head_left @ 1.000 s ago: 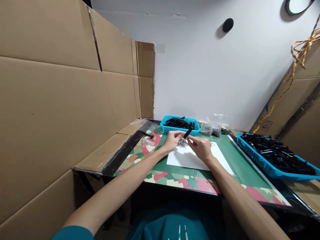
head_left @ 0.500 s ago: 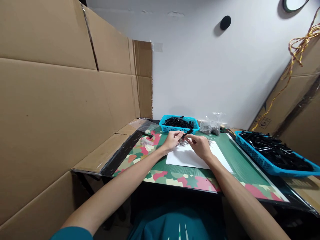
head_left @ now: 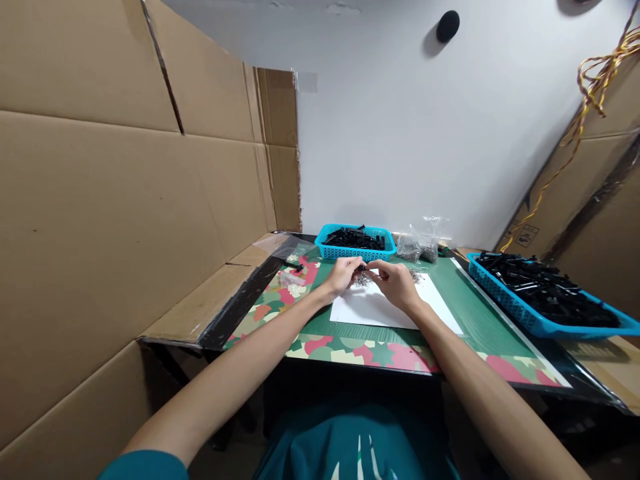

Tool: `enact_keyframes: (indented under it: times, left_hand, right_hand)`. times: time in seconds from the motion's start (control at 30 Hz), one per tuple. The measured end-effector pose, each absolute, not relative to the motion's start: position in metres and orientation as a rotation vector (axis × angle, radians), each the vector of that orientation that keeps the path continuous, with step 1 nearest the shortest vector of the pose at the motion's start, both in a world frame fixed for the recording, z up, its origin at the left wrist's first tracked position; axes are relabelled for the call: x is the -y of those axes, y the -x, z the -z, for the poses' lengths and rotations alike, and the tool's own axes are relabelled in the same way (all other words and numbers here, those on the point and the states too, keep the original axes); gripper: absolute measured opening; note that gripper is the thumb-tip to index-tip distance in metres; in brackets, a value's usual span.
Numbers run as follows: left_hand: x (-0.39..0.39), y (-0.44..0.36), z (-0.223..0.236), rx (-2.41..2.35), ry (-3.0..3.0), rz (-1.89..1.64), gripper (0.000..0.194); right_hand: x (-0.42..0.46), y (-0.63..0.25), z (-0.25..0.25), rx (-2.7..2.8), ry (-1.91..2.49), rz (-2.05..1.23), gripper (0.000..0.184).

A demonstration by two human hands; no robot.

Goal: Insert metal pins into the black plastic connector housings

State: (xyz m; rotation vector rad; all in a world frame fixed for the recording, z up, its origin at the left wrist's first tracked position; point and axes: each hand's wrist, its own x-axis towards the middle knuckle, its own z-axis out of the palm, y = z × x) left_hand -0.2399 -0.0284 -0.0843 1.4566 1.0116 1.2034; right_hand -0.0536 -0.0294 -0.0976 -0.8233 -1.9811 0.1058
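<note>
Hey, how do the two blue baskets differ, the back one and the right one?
The back basket runs crosswise beyond the left hand; the right basket slants toward the camera. The right basket looks larger in the picture, perhaps from being nearer; the back basket looks smaller. Both have pierced sides and hold black parts.

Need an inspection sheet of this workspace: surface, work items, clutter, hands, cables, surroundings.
Surface: green mat with patterned border; white sheet on it.
Work items: black part at the hands; small metal pieces on the sheet; rear basket and right basket full of black parts.
Clutter: filled clear bags behind; loose black piece at left.
Hands: left hand holds the part; right hand at it, grip unclear.
Cables: yellow twisted cable hanging at right.
Surroundings: cardboard left, white wall ahead.
</note>
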Motion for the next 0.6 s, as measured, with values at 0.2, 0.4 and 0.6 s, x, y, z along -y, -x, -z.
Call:
enact_keyframes:
  times: [0.2, 0.4, 0.6]
  left_hand:
    - [0.022, 0.244, 0.083, -1.004, -1.624, -1.34, 0.047]
    - [0.028, 0.246, 0.078, -0.992, -1.807, -1.356, 0.041]
    - [0.029, 0.245, 0.082, -1.002, -1.946, -1.347, 0.03]
  right_hand:
    - [0.027, 0.052, 0.09, 1.849, 0.857, -0.293, 0.035]
    - [0.026, 0.05, 0.086, 1.886, 0.867, -0.448, 0.037]
    - [0.026, 0.05, 0.085, 1.861, 0.868, -0.491, 0.037]
